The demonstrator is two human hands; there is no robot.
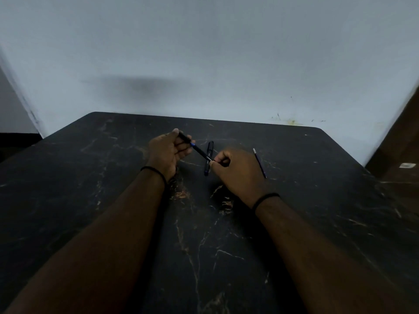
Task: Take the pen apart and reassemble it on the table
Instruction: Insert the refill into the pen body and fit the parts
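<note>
- Right hand (235, 171) pinches the near end of the slim black pen barrel with a blue band (199, 151), held above the dark marble-veined worktop (204, 245).
- Left hand (167, 152) wraps the far end; twist gently, keeping it straight (1 axis).
- Black cap piece (209, 158) lies behind.

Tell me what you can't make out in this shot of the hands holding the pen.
Head view only:
- Pen: both ends hidden inside the left hand and right hand.
- Pen cap on the table: partly crossed by the held pen; markings too dark.
- Thin refill: too small to see its tip.
</note>
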